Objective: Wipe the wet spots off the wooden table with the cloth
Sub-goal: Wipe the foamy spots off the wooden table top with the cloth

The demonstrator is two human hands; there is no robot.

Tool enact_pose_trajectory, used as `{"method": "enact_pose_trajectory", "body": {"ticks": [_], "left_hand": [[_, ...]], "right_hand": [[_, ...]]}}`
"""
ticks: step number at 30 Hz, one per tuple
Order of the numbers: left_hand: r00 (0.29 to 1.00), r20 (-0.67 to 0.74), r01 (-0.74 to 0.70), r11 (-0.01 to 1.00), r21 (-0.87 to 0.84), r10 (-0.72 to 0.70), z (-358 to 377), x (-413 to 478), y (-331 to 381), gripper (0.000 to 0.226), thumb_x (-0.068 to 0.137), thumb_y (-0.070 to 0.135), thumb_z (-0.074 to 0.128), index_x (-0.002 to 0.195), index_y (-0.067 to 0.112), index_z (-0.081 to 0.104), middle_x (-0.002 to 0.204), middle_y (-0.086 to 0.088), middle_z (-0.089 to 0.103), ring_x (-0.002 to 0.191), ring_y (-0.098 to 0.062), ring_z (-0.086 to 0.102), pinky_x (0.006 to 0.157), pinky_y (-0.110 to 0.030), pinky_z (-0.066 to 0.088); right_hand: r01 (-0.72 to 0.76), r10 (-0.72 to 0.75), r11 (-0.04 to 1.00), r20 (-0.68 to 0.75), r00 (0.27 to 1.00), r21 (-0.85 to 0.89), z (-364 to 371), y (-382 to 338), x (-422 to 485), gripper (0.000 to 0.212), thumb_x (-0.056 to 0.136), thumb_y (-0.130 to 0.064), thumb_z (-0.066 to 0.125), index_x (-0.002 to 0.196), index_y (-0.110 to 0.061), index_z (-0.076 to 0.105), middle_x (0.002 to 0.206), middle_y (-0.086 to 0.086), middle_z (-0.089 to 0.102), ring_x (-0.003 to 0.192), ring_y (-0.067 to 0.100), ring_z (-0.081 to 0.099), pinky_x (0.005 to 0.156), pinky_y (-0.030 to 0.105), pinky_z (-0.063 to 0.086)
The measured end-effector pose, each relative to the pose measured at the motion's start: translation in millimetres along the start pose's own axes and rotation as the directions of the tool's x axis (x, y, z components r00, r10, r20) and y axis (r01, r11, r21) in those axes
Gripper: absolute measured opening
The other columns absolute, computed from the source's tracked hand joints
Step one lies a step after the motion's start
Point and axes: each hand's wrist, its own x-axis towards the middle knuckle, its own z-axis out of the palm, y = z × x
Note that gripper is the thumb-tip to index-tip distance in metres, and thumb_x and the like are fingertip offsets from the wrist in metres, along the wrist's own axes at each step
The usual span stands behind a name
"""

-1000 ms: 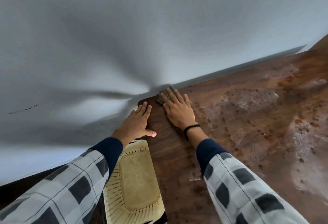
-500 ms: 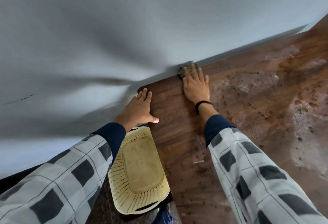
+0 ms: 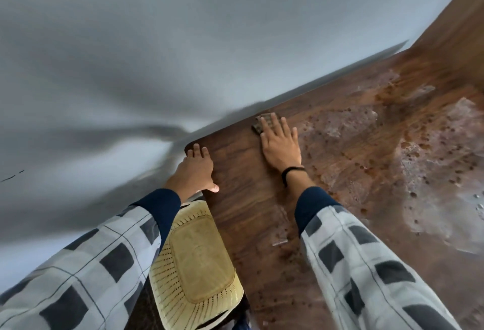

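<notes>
Your left hand, fingers straight, braces the corner of the dark brown wooden counter, pale yellow perforated plastic basket just below. The small dark checked cloth sits at the far edge under your flattened right hand. Press evenly and sweep right into the foamy wet patches, minding the grey wall alongside.

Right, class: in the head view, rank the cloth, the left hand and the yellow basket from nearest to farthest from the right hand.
1. Cloth, under the right hand.
2. Left hand, at the table corner.
3. Yellow basket, lower left, beside the table.
</notes>
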Motion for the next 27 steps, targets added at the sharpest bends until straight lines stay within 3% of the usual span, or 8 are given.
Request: {"method": "enact_pose_trajectory", "body": {"ticks": [3,8,11,14,17,22,24,27], "left_hand": [[1.000,-0.004,0.002,1.000,-0.027,-0.002,0.7,-6.3,-2.6,0.133,0.071,0.053,0.083,0.156,0.000,-0.006,0.163,-0.025,-0.009,0.151,-0.041,0.006,0.117,-0.049,0.027],[0.999,-0.014,-0.036,0.999,0.005,0.036,-6.8,-13.4,-5.5,0.127,0.076,0.057,0.078,0.158,0.003,-0.003,0.164,-0.021,-0.006,0.151,-0.038,0.011,0.116,-0.048,0.029],[0.997,-0.047,-0.066,0.998,-0.018,0.065,-17.3,-12.0,-15.3,0.103,0.087,0.046,0.071,0.159,0.008,0.009,0.166,-0.017,0.005,0.147,-0.037,0.024,0.113,-0.046,0.033],[0.993,-0.089,-0.078,0.996,-0.043,0.074,-20.4,-11.5,-24.6,0.085,0.092,0.035,0.067,0.159,0.016,0.019,0.165,-0.009,0.016,0.143,-0.035,0.033,0.111,-0.042,0.034],[0.992,-0.107,-0.068,0.998,0.011,0.069,-17.3,-11.7,-21.4,0.084,0.087,0.040,0.072,0.154,0.010,0.031,0.159,-0.014,0.031,0.133,-0.037,0.044,0.104,-0.046,0.043],[0.997,-0.068,-0.035,0.999,0.003,0.035,-19.0,-4.9,-16.0,0.088,0.080,0.053,0.076,0.146,0.006,0.039,0.153,-0.018,0.037,0.130,-0.035,0.047,0.098,-0.043,0.046],[0.999,-0.044,-0.017,0.999,-0.033,0.016,-17.7,-2.5,-11.7,0.104,0.073,0.064,0.076,0.147,0.005,0.036,0.155,-0.020,0.033,0.132,-0.036,0.045,0.099,-0.042,0.044],[0.999,-0.034,0.007,0.999,-0.045,-0.009,-11.1,-3.0,-4.3,0.127,0.064,0.070,0.078,0.153,-0.001,0.022,0.159,-0.024,0.021,0.139,-0.039,0.036,0.103,-0.045,0.042]], "right_hand": [[-0.016,0.016,1.000,0.000,1.000,0.015,3.6,-5.3,-12.7,0.055,0.110,-0.039,0.023,0.163,-0.036,0.009,0.172,-0.005,-0.001,0.158,0.024,-0.004,0.126,0.051,-0.002],[0.289,-0.292,0.953,-0.023,0.956,-0.091,38.4,-11.8,-114.0,0.053,0.109,-0.039,0.026,0.161,-0.036,0.021,0.171,-0.004,0.015,0.158,0.024,0.011,0.126,0.050,0.008],[0.381,-0.385,0.911,0.002,0.923,-0.160,34.7,7.0,-117.1,0.052,0.109,-0.041,0.027,0.161,-0.038,0.023,0.170,-0.006,0.018,0.157,0.022,0.016,0.126,0.051,0.014],[0.271,-0.273,0.952,0.004,0.962,-0.142,28.7,-1.9,-94.5,0.053,0.110,-0.039,0.029,0.162,-0.038,0.019,0.171,-0.006,0.012,0.158,0.022,0.009,0.126,0.053,0.009],[0.208,-0.211,0.974,-0.020,0.977,-0.095,38.2,-26.0,-113.7,0.054,0.109,-0.036,0.031,0.162,-0.036,0.020,0.171,-0.003,0.013,0.158,0.027,0.009,0.126,0.055,0.009],[0.475,-0.475,0.874,0.027,0.879,-0.099,62.7,-18.3,-197.9,0.052,0.108,-0.040,0.029,0.160,-0.038,0.023,0.170,-0.004,0.020,0.157,0.023,0.016,0.126,0.053,0.015],[0.430,-0.432,0.893,0.019,0.902,-0.134,58.5,-7.8,-192.2,0.053,0.109,-0.042,0.027,0.161,-0.040,0.020,0.170,-0.006,0.016,0.158,0.020,0.012,0.126,0.053,0.013],[0.138,-0.141,0.988,-0.043,0.989,-0.064,49.9,-20.0,-171.6,0.054,0.108,-0.039,0.029,0.161,-0.039,0.019,0.171,-0.006,0.010,0.158,0.021,0.005,0.126,0.054,0.009]]}}
